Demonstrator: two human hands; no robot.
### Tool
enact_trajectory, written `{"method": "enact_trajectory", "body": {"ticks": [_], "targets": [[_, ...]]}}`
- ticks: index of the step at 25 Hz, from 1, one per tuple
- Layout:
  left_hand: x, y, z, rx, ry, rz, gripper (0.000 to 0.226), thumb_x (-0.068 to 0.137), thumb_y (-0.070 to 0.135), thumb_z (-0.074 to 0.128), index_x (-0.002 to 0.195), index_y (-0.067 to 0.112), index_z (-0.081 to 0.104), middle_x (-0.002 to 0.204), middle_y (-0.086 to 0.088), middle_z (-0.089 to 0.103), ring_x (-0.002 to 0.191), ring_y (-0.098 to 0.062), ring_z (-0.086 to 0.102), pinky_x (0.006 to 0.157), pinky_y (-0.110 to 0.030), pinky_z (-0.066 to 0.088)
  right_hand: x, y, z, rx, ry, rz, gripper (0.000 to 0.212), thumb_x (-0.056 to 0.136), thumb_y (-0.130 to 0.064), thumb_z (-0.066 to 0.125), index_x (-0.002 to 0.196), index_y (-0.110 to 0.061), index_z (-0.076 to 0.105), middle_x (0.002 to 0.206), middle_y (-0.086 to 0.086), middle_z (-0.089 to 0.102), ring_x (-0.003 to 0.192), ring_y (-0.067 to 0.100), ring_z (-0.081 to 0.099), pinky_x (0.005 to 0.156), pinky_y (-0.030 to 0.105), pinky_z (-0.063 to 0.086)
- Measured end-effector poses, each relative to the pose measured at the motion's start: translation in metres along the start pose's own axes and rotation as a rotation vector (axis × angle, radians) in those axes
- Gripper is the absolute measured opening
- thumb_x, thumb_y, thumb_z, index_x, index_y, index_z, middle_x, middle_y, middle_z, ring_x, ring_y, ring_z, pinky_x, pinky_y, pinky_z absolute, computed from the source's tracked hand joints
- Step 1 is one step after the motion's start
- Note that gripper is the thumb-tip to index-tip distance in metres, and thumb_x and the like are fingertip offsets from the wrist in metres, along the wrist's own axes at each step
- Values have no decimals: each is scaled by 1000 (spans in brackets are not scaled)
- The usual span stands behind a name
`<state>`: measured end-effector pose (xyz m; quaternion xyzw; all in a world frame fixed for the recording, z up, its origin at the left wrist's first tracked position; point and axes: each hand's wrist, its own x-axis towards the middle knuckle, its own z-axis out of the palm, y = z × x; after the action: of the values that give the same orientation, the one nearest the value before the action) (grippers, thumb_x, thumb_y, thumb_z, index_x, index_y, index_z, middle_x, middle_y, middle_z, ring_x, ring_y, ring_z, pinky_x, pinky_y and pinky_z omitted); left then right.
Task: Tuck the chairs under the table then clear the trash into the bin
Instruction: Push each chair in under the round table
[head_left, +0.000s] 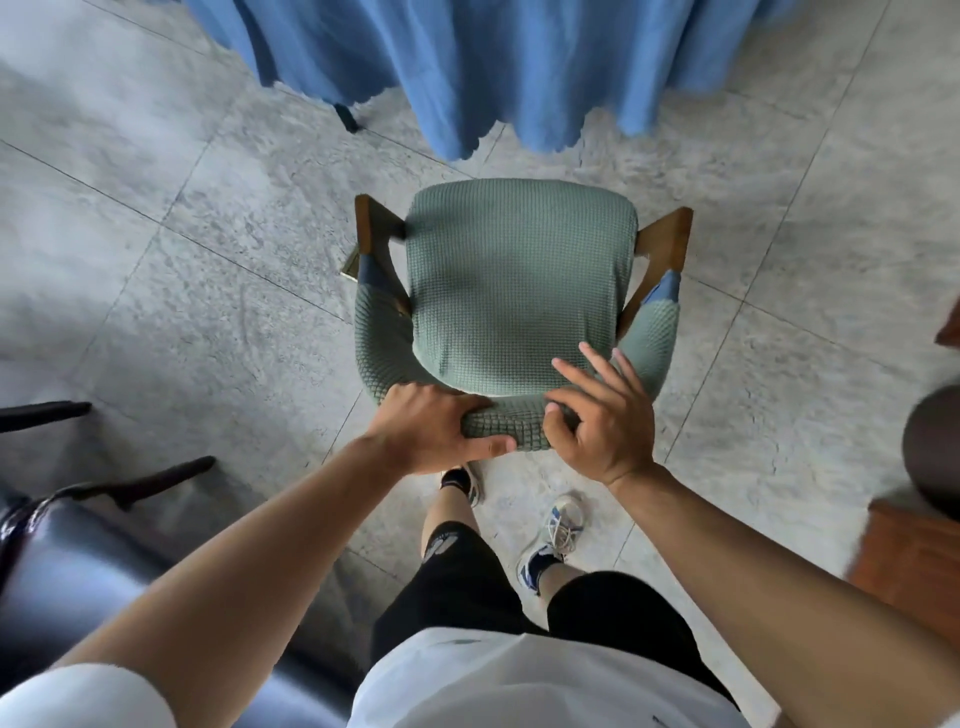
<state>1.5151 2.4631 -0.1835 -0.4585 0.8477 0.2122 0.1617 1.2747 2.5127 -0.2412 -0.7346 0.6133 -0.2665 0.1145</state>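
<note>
A chair (519, 280) with a green textured cover and brown wooden arms stands on the floor in front of me, its seat facing the table. The table shows only as a blue tablecloth (493, 67) hanging at the top, a short gap beyond the seat's front edge. My left hand (431, 428) is wrapped over the top of the chair's curved backrest. My right hand (602, 415) rests on the same backrest just to the right, thumb and forefinger curled on it, the other fingers spread over the seat. No trash or bin is in view.
Grey stone floor tiles (182, 234) surround the chair. A black leather seat (67, 571) with dark legs sits at the lower left. Brown wooden furniture (914, 566) and a dark round object (935, 447) are at the right edge. A dark table leg (347, 117) shows under the cloth.
</note>
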Motion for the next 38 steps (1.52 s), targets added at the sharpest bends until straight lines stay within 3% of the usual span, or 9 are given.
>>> {"method": "enact_trajectory", "body": {"ticks": [3, 4, 6, 8, 11, 16, 20, 30, 38], "targets": [[14, 8, -6, -16, 52, -56, 98, 71, 101, 14, 136, 41, 57, 106, 8, 75, 94, -20, 71, 75, -34, 53, 22, 20, -5, 12, -22, -44, 30, 86, -33, 55, 79, -18, 80, 121, 5, 75, 130, 33, 60, 114, 58, 36], [20, 9, -9, -28, 74, -59, 101, 70, 101, 14, 137, 38, 57, 110, 7, 75, 97, -21, 71, 79, -37, 55, 28, 25, -7, 11, -23, -51, 31, 86, -33, 54, 80, -18, 80, 120, 5, 75, 129, 32, 60, 114, 57, 36], [35, 10, -16, -41, 108, -33, 106, 73, 99, 12, 146, 32, 51, 135, 5, 66, 123, -21, 63, 107, -47, 46, 44, 36, -12, -6, -42, -44, 34, 86, -33, 52, 88, -16, 81, 122, 6, 74, 130, 32, 60, 115, 57, 35], [50, 8, -20, -64, 145, -42, 106, 78, 95, 7, 154, 28, 41, 156, 3, 48, 146, -21, 40, 124, -52, 23, 59, 46, -18, -49, -77, -10, 42, 86, -33, 49, 110, -14, 78, 132, 7, 70, 136, 32, 54, 119, 58, 29], [70, 7, -26, -74, 259, -104, 96, 87, 87, 9, 159, 27, 29, 166, -1, 30, 155, -24, 21, 127, -51, 11, 78, 43, -25, -151, -127, 67, 56, 93, -37, 47, 143, -12, 57, 152, 8, 53, 150, 32, 35, 124, 60, 14], [99, -7, -40, -116, 322, -115, 91, 90, 84, 12, 162, 27, 20, 170, -2, 18, 158, -24, 9, 127, -51, 8, 113, 35, -26, -246, -211, 105, 66, 99, -51, 36, 155, -16, 39, 163, 11, 37, 156, 33, 19, 126, 58, 8], [131, -24, -55, -79, 375, -104, 86, 93, 79, 20, 161, 26, 24, 169, -3, 21, 158, -24, 11, 127, -51, 11, 155, 53, -23, -292, -251, -24, 68, 100, -49, 33, 158, -15, 32, 166, 14, 27, 157, 33, 13, 126, 58, 7], [218, -58, -109, -57, 418, -119, 84, 91, 71, 29, 157, 21, 34, 167, -6, 27, 156, -25, 18, 126, -50, 13, 258, 101, -9, -221, -203, -45, 65, 90, -40, 41, 147, -11, 52, 153, 12, 51, 147, 32, 40, 123, 55, 23], [285, -102, -154, -57, 452, -83, 86, 90, 70, 30, 157, 18, 34, 168, -7, 24, 157, -27, 13, 126, -54, 11, 344, 119, 2, -267, -222, -31, 63, 89, -38, 41, 145, -13, 54, 154, 11, 51, 149, 32, 37, 124, 55, 21]]}}
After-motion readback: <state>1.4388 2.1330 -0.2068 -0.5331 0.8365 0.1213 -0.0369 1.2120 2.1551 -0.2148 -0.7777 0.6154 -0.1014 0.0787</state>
